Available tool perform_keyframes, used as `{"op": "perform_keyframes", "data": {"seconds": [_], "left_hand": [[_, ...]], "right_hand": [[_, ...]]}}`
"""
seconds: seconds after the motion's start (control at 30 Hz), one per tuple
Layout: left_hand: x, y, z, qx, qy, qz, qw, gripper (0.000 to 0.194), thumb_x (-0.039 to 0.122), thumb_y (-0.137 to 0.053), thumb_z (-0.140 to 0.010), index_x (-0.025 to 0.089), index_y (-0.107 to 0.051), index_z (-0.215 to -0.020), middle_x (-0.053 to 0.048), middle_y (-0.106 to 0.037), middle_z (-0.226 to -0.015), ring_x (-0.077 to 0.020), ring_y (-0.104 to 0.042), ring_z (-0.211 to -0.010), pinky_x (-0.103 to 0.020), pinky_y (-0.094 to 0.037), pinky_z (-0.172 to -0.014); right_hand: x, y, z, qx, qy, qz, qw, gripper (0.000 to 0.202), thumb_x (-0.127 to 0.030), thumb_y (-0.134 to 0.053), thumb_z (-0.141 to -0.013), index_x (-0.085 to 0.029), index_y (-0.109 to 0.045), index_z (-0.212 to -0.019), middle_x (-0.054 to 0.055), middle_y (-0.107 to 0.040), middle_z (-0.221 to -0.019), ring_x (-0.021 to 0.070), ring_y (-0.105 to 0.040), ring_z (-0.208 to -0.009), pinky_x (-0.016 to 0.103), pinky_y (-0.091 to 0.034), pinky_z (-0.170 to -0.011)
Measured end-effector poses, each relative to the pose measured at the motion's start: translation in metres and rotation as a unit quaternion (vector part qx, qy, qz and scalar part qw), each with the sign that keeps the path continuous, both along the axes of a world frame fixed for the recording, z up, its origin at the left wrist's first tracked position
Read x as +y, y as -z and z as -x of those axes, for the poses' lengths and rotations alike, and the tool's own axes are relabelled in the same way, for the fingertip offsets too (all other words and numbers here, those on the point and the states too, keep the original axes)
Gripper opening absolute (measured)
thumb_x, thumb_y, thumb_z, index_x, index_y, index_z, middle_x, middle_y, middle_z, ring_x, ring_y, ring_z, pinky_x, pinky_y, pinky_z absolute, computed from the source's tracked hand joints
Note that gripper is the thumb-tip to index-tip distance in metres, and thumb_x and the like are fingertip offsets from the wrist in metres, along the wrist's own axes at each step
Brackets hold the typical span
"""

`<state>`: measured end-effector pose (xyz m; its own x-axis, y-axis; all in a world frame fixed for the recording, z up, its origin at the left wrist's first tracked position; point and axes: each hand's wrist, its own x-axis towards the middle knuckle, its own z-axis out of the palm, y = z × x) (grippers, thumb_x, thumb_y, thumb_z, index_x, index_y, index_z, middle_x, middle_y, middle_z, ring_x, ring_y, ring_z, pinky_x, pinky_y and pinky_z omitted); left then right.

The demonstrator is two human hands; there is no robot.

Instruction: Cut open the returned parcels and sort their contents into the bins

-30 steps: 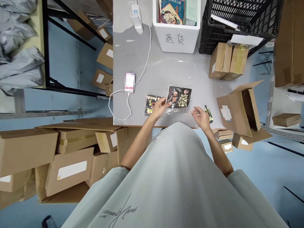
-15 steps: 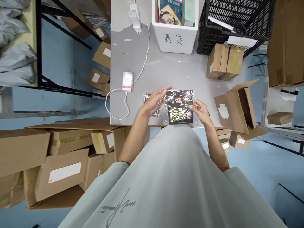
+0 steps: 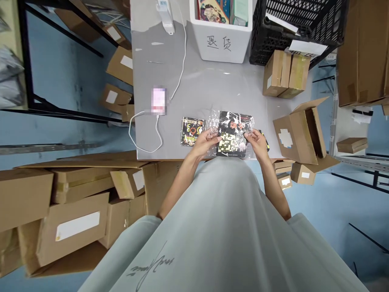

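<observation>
Black packet (image 3: pixel 227 123): between the two hands, near the table's front edge; dark cover, red motif above, pale yellow patchwork below, bottom line of print too small to read. Whether it rests on the table or is raised, cannot tell.
Clear wrapper (image 3: pixel 214 118): around the packet, loose and crinkled on the left side; glare blurs part of the cover.
Left hand (image 3: pixel 203 143): fingers narrow, gripping the packet's left side through the film, thumb on the front; fingertips behind hidden.
Right hand (image 3: pixel 257 142): pinching the packet's right edge, thumb over the cover; other fingertips partly out of sight behind it.
Second packet (image 3: pixel 191 129): flat on the table just left of the left hand, bright lettering on black, glossy; lower right corner close to the hand.
Cutter (image 3: pixel 267 142): black and yellow, mostly covered by the right hand, only a sliver showing.
Table (image 3: pixel 212 87): grey; front edge partly masked by the shirt (image 3: pixel 231 219).
Phone-like device (image 3: pixel 159 100): screen pixelated, unreadable; white cable (image 3: pixel 183 65) beside it.
White bin (image 3: pixel 225 46): handwritten characters on the front; top edge of view cuts off the books (image 3: pixel 214 10) inside.
Black crate (image 3: pixel 259 46): also cut off at top, contents unclear.
Open carton (image 3: pixel 294 138): right of the cutter, interior in shadow.
</observation>
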<state>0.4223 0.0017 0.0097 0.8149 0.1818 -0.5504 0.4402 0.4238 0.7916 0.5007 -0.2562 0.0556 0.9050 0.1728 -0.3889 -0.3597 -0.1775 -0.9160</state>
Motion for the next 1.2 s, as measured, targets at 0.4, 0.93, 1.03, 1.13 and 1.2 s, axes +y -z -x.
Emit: {"op": "perform_keyframes", "data": {"seconds": [0.4,0.93,1.03,1.13,1.2], "left_hand": [[-0.016,-0.023,0.013,-0.062,-0.004,-0.039,0.997,0.071,0.05,-0.11,-0.07,0.023,-0.083,-0.13,-0.012,-0.086,-0.128,-0.0361,-0.076,-0.135,-0.046,-0.066,-0.113],[-0.037,-0.034,0.027,-0.103,0.037,-0.029,0.994,0.059,0.05,-0.107,-0.079,0.02,-0.08,-0.122,-0.015,-0.086,-0.131,-0.0401,-0.079,-0.139,-0.055,-0.062,-0.126],[-0.042,-0.032,0.027,-0.114,0.035,-0.012,0.993,0.065,0.049,-0.107,-0.079,0.021,-0.08,-0.131,-0.015,-0.085,-0.139,-0.0402,-0.079,-0.142,-0.056,-0.059,-0.131],[-0.044,-0.028,0.028,-0.104,0.029,-0.009,0.994,0.07,0.047,-0.107,-0.078,0.022,-0.08,-0.138,-0.016,-0.082,-0.149,-0.0416,-0.075,-0.148,-0.058,-0.059,-0.131],[-0.043,-0.026,0.029,-0.092,0.019,-0.01,0.996,0.072,0.045,-0.106,-0.079,0.022,-0.08,-0.142,-0.016,-0.08,-0.153,-0.0422,-0.072,-0.152,-0.058,-0.06,-0.13]], "right_hand": [[0.074,-0.027,0.017,-0.376,-0.236,0.205,0.872,0.041,-0.056,-0.067,-0.118,-0.035,-0.072,-0.153,0.013,-0.066,-0.17,0.0357,-0.056,-0.166,0.069,-0.046,-0.14],[0.081,-0.02,0.022,-0.388,-0.174,0.217,0.879,0.043,-0.063,-0.058,-0.12,-0.032,-0.075,-0.143,0.014,-0.07,-0.161,0.0373,-0.061,-0.159,0.068,-0.049,-0.138],[0.082,-0.02,0.022,-0.38,-0.165,0.207,0.887,0.038,-0.056,-0.051,-0.123,-0.033,-0.078,-0.136,0.013,-0.072,-0.159,0.0368,-0.062,-0.158,0.068,-0.048,-0.137],[0.08,-0.021,0.02,-0.383,-0.163,0.206,0.886,0.039,-0.053,-0.045,-0.125,-0.032,-0.077,-0.133,0.013,-0.074,-0.153,0.0356,-0.062,-0.158,0.066,-0.049,-0.137],[0.077,-0.022,0.02,-0.39,-0.165,0.207,0.882,0.041,-0.053,-0.041,-0.126,-0.032,-0.076,-0.132,0.012,-0.075,-0.149,0.0339,-0.062,-0.158,0.063,-0.05,-0.136]]}}
